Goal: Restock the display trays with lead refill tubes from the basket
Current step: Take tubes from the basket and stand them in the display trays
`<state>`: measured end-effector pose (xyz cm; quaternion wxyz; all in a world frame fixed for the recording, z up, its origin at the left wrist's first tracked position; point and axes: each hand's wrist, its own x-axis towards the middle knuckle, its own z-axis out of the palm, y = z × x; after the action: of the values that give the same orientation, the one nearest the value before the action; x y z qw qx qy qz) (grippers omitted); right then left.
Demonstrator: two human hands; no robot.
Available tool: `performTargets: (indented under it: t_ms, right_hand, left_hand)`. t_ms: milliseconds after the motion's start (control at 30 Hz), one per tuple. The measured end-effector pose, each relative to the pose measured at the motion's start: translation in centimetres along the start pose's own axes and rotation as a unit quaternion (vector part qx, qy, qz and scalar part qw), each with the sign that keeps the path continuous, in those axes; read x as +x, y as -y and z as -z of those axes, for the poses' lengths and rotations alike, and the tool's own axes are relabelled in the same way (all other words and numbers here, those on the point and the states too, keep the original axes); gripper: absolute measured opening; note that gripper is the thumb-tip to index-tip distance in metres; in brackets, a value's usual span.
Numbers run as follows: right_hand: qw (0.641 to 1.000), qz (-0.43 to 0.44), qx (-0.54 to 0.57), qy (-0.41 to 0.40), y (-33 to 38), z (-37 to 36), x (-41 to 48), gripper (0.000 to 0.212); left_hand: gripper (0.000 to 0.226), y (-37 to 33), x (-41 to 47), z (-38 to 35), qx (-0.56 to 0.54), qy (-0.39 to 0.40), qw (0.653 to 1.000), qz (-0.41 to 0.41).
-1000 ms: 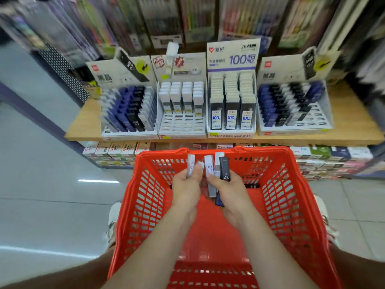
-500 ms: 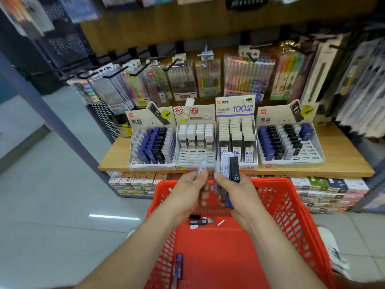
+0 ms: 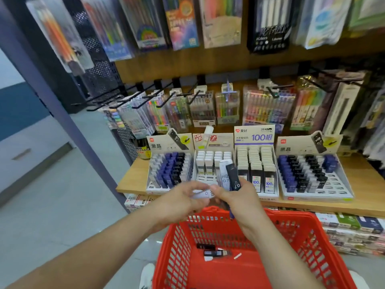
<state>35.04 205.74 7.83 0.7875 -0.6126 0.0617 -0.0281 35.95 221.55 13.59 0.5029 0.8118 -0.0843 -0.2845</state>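
My right hand (image 3: pixel 235 200) grips a bunch of lead refill tubes (image 3: pixel 230 177), a black one marked 0.7 and a clear one marked HB standing upright. My left hand (image 3: pixel 183 200) pinches a clear tube (image 3: pixel 203 193) lying sideways between the two hands. Both hands hover above the far rim of the red basket (image 3: pixel 308 243), where a few loose tubes (image 3: pixel 214 252) lie on the bottom. Four display trays stand on the wooden shelf: a blue, black and clear one (image 3: pixel 169 172), a white-capped one (image 3: pixel 205 165), a "100" one (image 3: pixel 256 170) and a right tray (image 3: pixel 310 174) with empty front slots.
Packs of pens and highlighters (image 3: pixel 266 105) hang on hooks above the wooden shelf (image 3: pixel 131 180). Boxed stock (image 3: pixel 352 228) fills the lower shelf behind the basket. A dark metal post (image 3: pixel 68 113) stands at the left beside grey floor.
My hands rose out of the basket to shelf height. The left hand turned its clear tube sideways. My view tilted up and moved closer to the trays.
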Motion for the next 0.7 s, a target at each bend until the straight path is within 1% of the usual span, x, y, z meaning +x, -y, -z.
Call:
performTargets:
  t_ms: [67,133,267,333,400,467,533,567,667,700]
  right_hand:
    - [0.999,-0.015,0.024,-0.018,-0.5,0.0,0.6,0.011]
    - [0.996,-0.045,0.068,-0.024,-0.7,0.2,1.0,0.012]
    - [0.987,-0.091,0.132,-0.027,-0.6,1.0,1.8,0.016]
    - [0.986,-0.084,0.142,-0.028,-0.2,2.0,2.4,0.017]
    - [0.984,-0.069,0.157,-0.038,0.5,3.4,3.1,0.012]
    - [0.980,-0.059,0.184,-0.056,1.5,5.0,3.9,0.009]
    - [0.976,-0.047,0.201,-0.076,2.4,6.9,4.5,0.007]
    - [0.974,-0.041,0.204,-0.087,2.7,7.9,4.8,0.006]
    - [0.976,-0.017,0.183,-0.116,3.4,10.8,5.3,0.005]
    - [0.975,-0.014,0.184,-0.128,3.4,11.7,5.4,0.007]
  left_hand:
    - [0.023,0.3,1.0,1.2,-0.018,-0.058,0.998,-0.032]
    - [0.023,0.3,1.9,1.9,-0.041,-0.096,0.993,-0.062]
    - [0.024,-0.7,3.6,1.6,-0.041,-0.102,0.990,-0.091]
    - [0.022,-1.7,4.6,1.1,-0.076,-0.090,0.989,-0.089]
    - [0.020,-2.9,5.8,0.2,-0.099,-0.091,0.987,-0.086]
    - [0.014,-4.3,7.1,-1.3,-0.063,-0.119,0.986,-0.096]
    - [0.007,-5.5,8.5,-3.1,0.007,-0.137,0.984,-0.115]
    - [0.007,-5.9,9.5,-4.2,0.041,-0.139,0.982,-0.121]
    - [0.019,-7.0,12.4,-7.1,0.141,-0.098,0.973,-0.151]
    - [0.029,-7.4,13.3,-8.1,0.175,-0.075,0.968,-0.164]
